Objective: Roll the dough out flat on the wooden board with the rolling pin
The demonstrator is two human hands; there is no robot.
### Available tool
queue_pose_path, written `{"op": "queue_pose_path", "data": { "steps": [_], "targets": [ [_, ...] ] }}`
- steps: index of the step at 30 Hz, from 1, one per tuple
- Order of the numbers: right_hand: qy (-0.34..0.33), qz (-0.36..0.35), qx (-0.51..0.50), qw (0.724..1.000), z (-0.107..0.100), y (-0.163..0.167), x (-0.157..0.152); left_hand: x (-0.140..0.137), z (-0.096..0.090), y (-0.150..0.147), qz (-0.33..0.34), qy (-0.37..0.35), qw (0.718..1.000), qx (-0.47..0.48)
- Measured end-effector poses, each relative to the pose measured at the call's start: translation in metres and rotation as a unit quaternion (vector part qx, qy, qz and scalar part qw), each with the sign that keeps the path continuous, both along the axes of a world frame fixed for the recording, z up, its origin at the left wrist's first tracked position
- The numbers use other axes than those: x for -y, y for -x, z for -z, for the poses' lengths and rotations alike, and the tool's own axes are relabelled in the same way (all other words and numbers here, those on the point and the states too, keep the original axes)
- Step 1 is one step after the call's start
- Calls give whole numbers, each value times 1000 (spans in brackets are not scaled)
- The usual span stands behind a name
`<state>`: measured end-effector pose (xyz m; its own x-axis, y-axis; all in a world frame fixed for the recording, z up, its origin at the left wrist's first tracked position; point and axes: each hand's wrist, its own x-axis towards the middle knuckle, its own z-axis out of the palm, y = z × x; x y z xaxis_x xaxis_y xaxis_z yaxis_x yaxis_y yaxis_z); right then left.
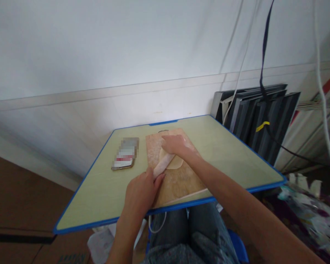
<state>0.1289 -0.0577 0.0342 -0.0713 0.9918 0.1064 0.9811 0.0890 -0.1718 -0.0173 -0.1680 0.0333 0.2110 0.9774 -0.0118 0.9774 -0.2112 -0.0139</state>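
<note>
A wooden cutting board (178, 185), dusted with flour, lies on the table in front of me. On it is a flat piece of dough (176, 163), with a floury rolling pin (164, 164) slanting across it. My left hand (143, 189) is wrapped round the near end of the rolling pin, at the board's left front edge. Over the far end lies my right hand (173, 144), its fingers bent and pointing left; it covers that end of the pin and part of the dough.
The pale green table (231, 156) has a blue rim. Left of the board lies a phone (126, 153), its screen blurred out. Dark flat panels (260, 117) lean against the wall at right, with a black cable (264, 47) hanging before them.
</note>
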Motion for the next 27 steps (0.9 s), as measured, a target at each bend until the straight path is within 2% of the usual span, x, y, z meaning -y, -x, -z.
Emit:
{"op": "queue_pose_path", "data": {
  "steps": [4,7,14,18,23,27],
  "targets": [
    [28,26,-22,999,-8,11,-10,-5,-5,2,-6,10,1000,0],
    [28,19,-13,999,-7,10,-7,-2,-4,0,-6,11,1000,-6],
    [-72,-21,38,996,8,-18,29,20,6,-14,16,-64,998,-19],
    [-69,-1,51,996,13,-27,41,23,6,-17,22,-82,996,-18],
    [-51,-5,28,998,9,-18,24,9,3,-8,30,-64,997,-16],
    [1,14,0,1000,1,-2,0,-7,-2,3,49,-25,998,5]
  ]
}}
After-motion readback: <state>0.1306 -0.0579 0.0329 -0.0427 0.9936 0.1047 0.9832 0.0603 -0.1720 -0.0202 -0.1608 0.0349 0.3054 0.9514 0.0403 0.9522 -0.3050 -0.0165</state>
